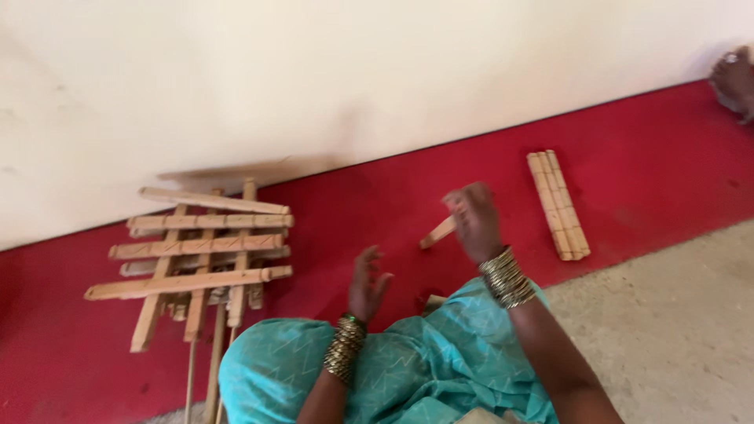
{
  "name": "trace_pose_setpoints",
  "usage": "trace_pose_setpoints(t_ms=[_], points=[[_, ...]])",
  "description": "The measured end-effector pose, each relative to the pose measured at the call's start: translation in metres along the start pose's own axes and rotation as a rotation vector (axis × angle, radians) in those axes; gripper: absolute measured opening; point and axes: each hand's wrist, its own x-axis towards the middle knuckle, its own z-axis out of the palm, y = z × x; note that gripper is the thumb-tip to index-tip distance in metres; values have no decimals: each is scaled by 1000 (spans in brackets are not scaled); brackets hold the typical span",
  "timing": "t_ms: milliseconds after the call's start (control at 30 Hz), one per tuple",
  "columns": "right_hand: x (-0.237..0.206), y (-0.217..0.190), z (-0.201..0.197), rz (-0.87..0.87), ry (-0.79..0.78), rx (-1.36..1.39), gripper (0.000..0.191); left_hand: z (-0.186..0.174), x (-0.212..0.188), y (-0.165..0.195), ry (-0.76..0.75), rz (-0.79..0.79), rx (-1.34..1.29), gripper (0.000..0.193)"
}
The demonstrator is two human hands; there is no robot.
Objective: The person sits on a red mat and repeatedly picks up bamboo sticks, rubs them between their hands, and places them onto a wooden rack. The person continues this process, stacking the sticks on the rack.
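Right hand [473, 222]: fingers curled round one end of a short wooden stick [437, 233], which pokes out to the left, low over the red floor strip [652, 180]; motion blur hides how tight the hold is

Left hand [367, 284]: fingers spread, holding nothing, raised just left of the stick and apart from it

Head view, items logged as I watch from the remote station:
- criss-cross stack of wooden slats [196, 251], far left, against the wall
- flat bundle of sticks [558, 204], lying side by side, right of the hands, well apart from them
- turquoise cloth [416, 369] over the knees, bangles on both wrists
- another person's hand [734, 78], top right corner, at the edge of view

Step, by my reading: one stick picked up and being handled; next it needs the free hand brought in to steady it

Surface: red strip along a pale wall [377, 71]; speckled grey floor [675, 314] at right
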Motion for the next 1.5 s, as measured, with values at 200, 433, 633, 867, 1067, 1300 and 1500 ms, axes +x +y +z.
trace_pose_setpoints(t_ms=[200,433,633,867,1067,1300,1500], points=[[-1,-125,29,-335,-153,268,16,0,-3,4,1,103,480,70],[8,-134,43,405,55,1082,27,-7,-5,-7,127,5,-218,30],[-35,-94,76,701,-73,1205,30,-14,3,23,115,-95,-429,40],[-64,-90,117,1055,-70,1603,56,-28,-5,39,99,7,-225,47],[-80,-115,122,780,-267,1602,40,-21,-5,18,231,-97,-254,39],[-109,-124,141,210,-160,696,40,-26,-10,4,371,-77,-15,40],[-112,-115,141,272,-293,497,36,-29,-1,15,357,-137,90,37]])
